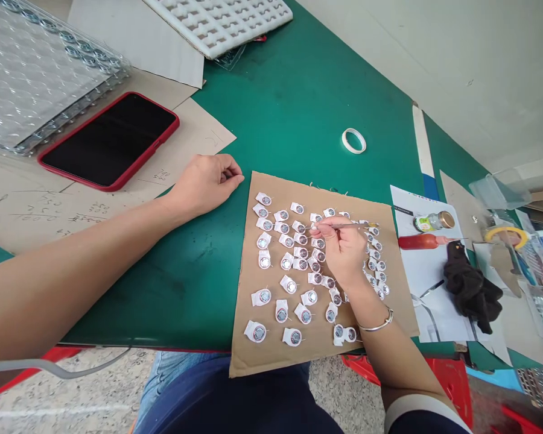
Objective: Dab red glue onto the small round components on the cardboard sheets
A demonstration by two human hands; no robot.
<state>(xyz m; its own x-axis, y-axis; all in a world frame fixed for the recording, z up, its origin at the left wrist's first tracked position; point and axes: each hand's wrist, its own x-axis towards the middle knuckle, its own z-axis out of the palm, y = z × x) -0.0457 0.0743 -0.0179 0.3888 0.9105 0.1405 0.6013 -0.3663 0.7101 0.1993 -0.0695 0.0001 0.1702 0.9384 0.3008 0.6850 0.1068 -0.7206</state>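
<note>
The right hand pinched a thin tool, perhaps a brush; the left hand lay loosely closed. The light discs suited tab holds.

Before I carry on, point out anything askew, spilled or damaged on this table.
No spill or damage shows. The small round parts on the cardboard sit in crooked rows, and the dark cloth lies crumpled over the papers.

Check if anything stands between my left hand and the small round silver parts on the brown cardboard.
Nothing visible blocks your left hand from the nearest small round silver parts; just green tabletop and brown cardboard lie between.
</note>
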